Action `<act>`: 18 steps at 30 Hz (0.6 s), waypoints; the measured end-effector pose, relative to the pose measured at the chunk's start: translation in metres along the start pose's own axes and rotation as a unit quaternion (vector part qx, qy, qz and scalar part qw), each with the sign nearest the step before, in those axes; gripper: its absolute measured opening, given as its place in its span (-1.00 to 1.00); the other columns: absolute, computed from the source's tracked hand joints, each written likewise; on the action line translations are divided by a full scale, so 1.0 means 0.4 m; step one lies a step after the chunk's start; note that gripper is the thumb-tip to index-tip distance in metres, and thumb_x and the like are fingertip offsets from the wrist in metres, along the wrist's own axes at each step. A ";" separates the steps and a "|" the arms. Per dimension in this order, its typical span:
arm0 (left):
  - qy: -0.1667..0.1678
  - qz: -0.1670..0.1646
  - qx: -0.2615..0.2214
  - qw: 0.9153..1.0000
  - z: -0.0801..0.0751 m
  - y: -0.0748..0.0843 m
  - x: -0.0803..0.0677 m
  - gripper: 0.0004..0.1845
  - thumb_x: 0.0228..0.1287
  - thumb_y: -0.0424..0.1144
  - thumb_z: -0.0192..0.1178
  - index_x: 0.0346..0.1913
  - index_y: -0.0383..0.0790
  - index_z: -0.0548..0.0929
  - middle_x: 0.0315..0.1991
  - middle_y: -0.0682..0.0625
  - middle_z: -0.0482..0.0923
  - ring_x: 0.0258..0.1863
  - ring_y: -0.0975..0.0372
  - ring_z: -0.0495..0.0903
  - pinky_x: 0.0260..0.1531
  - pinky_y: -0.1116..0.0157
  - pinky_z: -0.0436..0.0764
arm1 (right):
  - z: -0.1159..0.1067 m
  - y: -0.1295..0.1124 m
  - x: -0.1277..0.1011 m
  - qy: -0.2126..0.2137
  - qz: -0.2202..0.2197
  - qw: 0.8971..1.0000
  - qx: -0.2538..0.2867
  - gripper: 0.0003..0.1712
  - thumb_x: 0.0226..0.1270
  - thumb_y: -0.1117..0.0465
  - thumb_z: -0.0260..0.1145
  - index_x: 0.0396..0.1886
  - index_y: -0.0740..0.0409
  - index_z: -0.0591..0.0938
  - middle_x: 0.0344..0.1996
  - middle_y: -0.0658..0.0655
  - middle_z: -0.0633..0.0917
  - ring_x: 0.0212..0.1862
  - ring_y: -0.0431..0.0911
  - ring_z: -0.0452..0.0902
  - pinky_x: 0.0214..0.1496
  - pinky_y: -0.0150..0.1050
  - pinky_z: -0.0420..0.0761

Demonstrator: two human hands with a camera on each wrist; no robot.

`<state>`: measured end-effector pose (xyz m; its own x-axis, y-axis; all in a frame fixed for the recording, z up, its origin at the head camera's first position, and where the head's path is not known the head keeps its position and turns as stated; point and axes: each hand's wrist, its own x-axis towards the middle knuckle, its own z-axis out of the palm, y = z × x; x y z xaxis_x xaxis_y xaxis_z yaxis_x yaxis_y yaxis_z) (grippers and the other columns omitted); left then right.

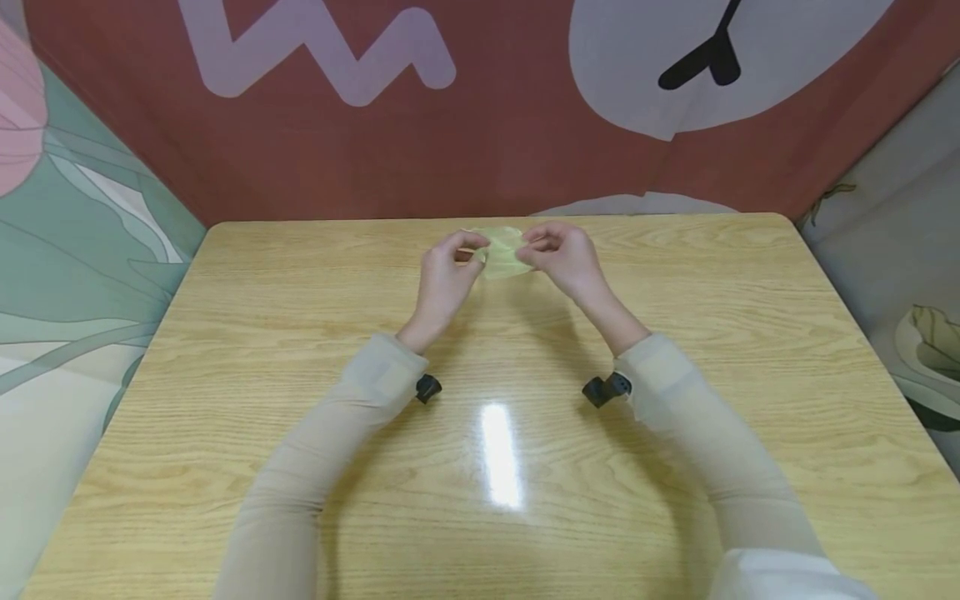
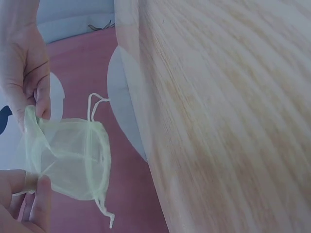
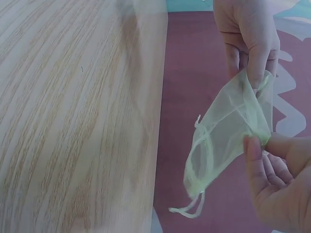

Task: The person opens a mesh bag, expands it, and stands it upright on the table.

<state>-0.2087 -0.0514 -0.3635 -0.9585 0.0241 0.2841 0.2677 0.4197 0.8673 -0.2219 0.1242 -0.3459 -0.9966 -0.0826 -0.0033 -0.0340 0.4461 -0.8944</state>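
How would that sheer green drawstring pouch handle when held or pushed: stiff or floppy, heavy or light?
Probably floppy: the pouch sags between the left hand and right hand, each pinching an edge. Likely very light, since the mesh is see-through and looks empty. The loose drawstring dangles and may snag.

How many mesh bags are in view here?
1. The pale green mesh bag is held above the far side of the table, pinched between the left hand and the right hand. No other shows.
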 end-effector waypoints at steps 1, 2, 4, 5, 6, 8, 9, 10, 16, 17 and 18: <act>0.005 -0.005 -0.002 1.000 0.001 0.000 0.001 -0.84 0.20 -0.47 0.19 -0.17 -0.34 0.68 -0.09 -0.17 0.69 -0.19 0.02 0.70 -0.16 0.24 0.70 | 0.000 0.001 0.001 0.005 0.001 1.000 0.001 -0.67 0.23 0.24 0.37 -0.05 0.31 0.62 -0.19 0.28 0.73 -0.43 -0.38 0.55 -0.32 -0.46 0.64; 0.008 -0.012 -0.003 1.000 0.002 0.000 0.001 -0.85 0.20 -0.46 0.20 -0.18 -0.34 0.68 -0.10 -0.17 0.69 -0.20 0.02 0.70 -0.18 0.25 0.70 | 0.000 0.001 0.002 0.008 0.000 1.000 0.004 -0.67 0.23 0.23 0.37 -0.05 0.30 0.62 -0.19 0.28 0.73 -0.43 -0.38 0.55 -0.32 -0.47 0.62; 0.013 -0.027 -0.008 1.000 0.002 -0.001 0.003 -0.87 0.20 -0.44 0.22 -0.19 -0.33 0.68 -0.11 -0.16 0.68 -0.22 0.04 0.69 -0.23 0.27 0.69 | 0.000 0.004 0.003 0.011 -0.004 1.000 0.024 -0.67 0.27 0.19 0.34 -0.04 0.29 0.62 -0.19 0.24 0.73 -0.40 -0.38 0.56 -0.30 -0.48 0.64; 0.015 -0.035 -0.013 0.999 0.002 -0.001 0.003 -0.87 0.20 -0.43 0.22 -0.19 -0.32 0.68 -0.11 -0.15 0.68 -0.22 0.04 0.68 -0.26 0.28 0.68 | -0.001 0.005 0.003 0.007 -0.008 0.999 0.035 -0.66 0.30 0.17 0.30 -0.02 0.29 0.61 -0.20 0.23 0.72 -0.38 -0.37 0.56 -0.26 -0.47 0.65; 0.016 -0.042 -0.017 0.999 0.001 -0.002 0.002 -0.87 0.21 -0.41 0.22 -0.19 -0.32 0.67 -0.11 -0.15 0.67 -0.23 0.04 0.67 -0.29 0.29 0.67 | -0.002 0.006 0.002 0.004 -0.012 0.999 0.048 -0.65 0.34 0.15 0.27 -0.01 0.30 0.61 -0.22 0.20 0.71 -0.35 -0.35 0.57 -0.22 -0.45 0.67; 0.022 -0.051 -0.023 0.998 0.000 -0.003 0.002 -0.87 0.22 -0.39 0.23 -0.18 -0.30 0.66 -0.11 -0.15 0.66 -0.23 0.05 0.64 -0.34 0.34 0.62 | -0.004 0.009 0.001 -0.005 -0.013 0.997 0.072 -0.60 0.39 0.08 0.19 0.02 0.32 0.60 -0.24 0.13 0.68 -0.30 -0.31 0.59 -0.13 -0.40 0.69; 0.025 -0.055 -0.026 0.998 -0.001 -0.004 0.003 -0.87 0.23 -0.38 0.22 -0.18 -0.30 0.66 -0.11 -0.15 0.65 -0.23 0.05 0.63 -0.36 0.36 0.59 | -0.006 0.009 0.000 -0.008 -0.012 0.997 0.080 -0.56 0.42 0.05 0.16 0.04 0.33 0.59 -0.24 0.12 0.67 -0.28 -0.29 0.60 -0.11 -0.38 0.69; 0.030 -0.058 -0.029 0.997 -0.001 -0.004 0.003 -0.87 0.23 -0.37 0.23 -0.18 -0.30 0.65 -0.11 -0.15 0.65 -0.24 0.05 0.63 -0.37 0.38 0.58 | -0.008 0.008 -0.002 -0.011 -0.009 0.997 0.082 -0.53 0.43 0.03 0.14 0.06 0.34 0.58 -0.24 0.11 0.66 -0.27 -0.26 0.60 -0.10 -0.36 0.70; 0.053 -0.062 -0.040 0.996 0.001 -0.004 0.006 -0.87 0.21 -0.39 0.23 -0.18 -0.33 0.63 -0.11 -0.16 0.65 -0.23 0.04 0.65 -0.37 0.41 0.55 | -0.009 -0.002 -0.010 -0.036 0.021 0.998 0.044 -0.48 0.37 -0.06 0.19 0.08 0.25 0.58 -0.07 0.27 0.65 -0.34 -0.19 0.61 -0.24 -0.38 0.69; 0.053 -0.061 -0.041 0.996 0.001 -0.003 0.005 -0.86 0.20 -0.40 0.23 -0.18 -0.34 0.63 -0.11 -0.17 0.65 -0.23 0.03 0.66 -0.36 0.40 0.56 | -0.007 -0.003 -0.010 -0.039 0.024 0.998 0.045 -0.49 0.36 -0.05 0.21 0.09 0.25 0.58 -0.09 0.28 0.65 -0.36 -0.19 0.62 -0.25 -0.38 0.69; 0.051 -0.060 -0.042 0.996 0.002 -0.002 0.005 -0.86 0.19 -0.42 0.23 -0.18 -0.34 0.63 -0.11 -0.17 0.65 -0.22 0.03 0.66 -0.34 0.39 0.57 | -0.006 -0.003 -0.010 -0.039 0.026 0.998 0.049 -0.50 0.36 -0.02 0.22 0.08 0.27 0.58 -0.13 0.25 0.66 -0.39 -0.20 0.63 -0.27 -0.39 0.70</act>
<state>-0.2107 -0.0509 -0.3640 -0.9701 -0.1158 0.2135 0.1638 0.3370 0.9271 -0.2179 0.1260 -0.3438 -0.9877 -0.1329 -0.0827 0.0291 0.3633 -0.9312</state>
